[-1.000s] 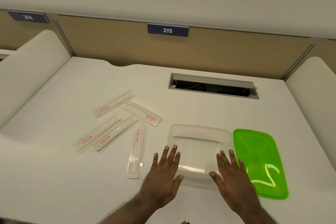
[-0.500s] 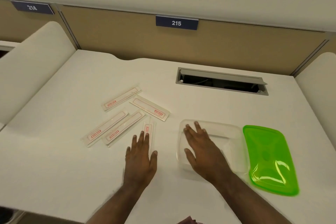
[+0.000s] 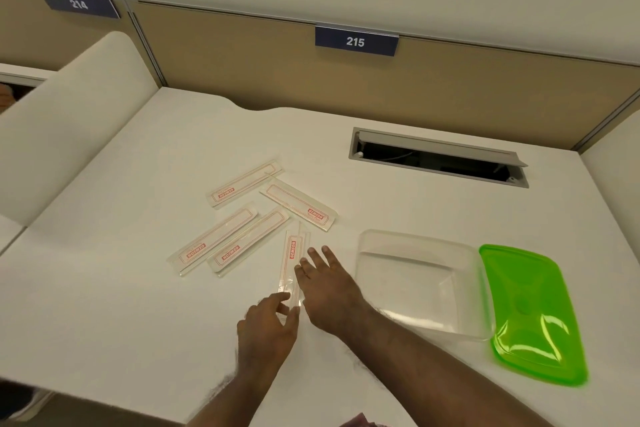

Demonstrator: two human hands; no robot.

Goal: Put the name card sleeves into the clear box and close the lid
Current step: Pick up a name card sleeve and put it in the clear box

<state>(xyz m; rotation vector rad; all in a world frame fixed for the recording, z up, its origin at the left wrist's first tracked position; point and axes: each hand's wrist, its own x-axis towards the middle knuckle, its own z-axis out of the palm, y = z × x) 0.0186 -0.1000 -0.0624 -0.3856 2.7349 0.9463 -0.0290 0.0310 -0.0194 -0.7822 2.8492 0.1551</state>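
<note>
Several clear name card sleeves with red print lie on the white desk left of centre. The nearest sleeve (image 3: 291, 260) lies almost lengthwise toward me. My left hand (image 3: 268, 328) pinches its near end between thumb and forefinger. My right hand (image 3: 329, 291) lies flat beside it, fingers spread and touching its right edge. The other sleeves (image 3: 244, 184) (image 3: 298, 206) (image 3: 214, 239) (image 3: 249, 246) fan out behind. The clear box (image 3: 415, 241) stands open and empty to the right of my hands. Its green lid (image 3: 530, 308) lies flat against the box's right side.
An open cable slot (image 3: 440, 158) is set into the desk behind the box. A tan partition with the label 215 (image 3: 356, 42) closes the back. A white rounded divider (image 3: 69, 121) rises on the left and another at the far right edge.
My right hand has left the clear box and moved left to the nearest sleeve. My left hand has drawn back to that sleeve's near end and closed on it.
</note>
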